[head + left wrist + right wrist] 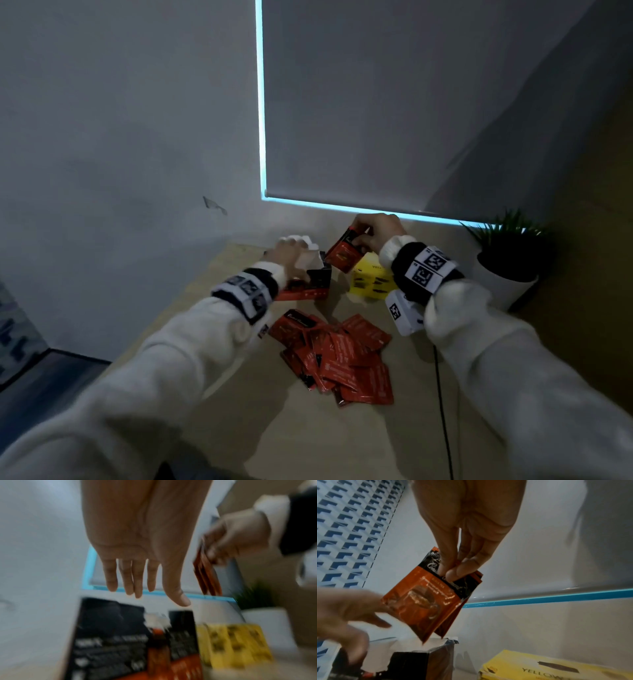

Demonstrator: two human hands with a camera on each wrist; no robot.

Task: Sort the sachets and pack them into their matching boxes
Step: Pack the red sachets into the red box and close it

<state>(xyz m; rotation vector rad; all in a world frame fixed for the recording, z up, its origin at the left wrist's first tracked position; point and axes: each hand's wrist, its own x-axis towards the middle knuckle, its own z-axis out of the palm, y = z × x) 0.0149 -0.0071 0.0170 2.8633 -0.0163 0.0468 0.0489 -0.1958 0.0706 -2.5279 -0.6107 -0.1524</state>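
My right hand [368, 230] [452, 573] pinches a few orange-and-black sachets [343, 254] [426, 601] by their top edge, hanging tilted just above the open black-and-orange box [310, 284] [423, 664] [137, 642]. My left hand [289, 251] [145, 592] hovers over that box's left side with fingers straight, holding nothing. A yellow box [371, 282] [556, 669] [235, 645] stands right of the black box. A heap of several orange sachets [339, 353] lies on the table nearer me.
A potted plant [507, 260] in a white pot stands at the table's back right corner. The wall and a window blind [411, 102] are close behind the boxes. A black cable [442, 411] runs along the table on the right. The table's [274, 428] left edge drops off.
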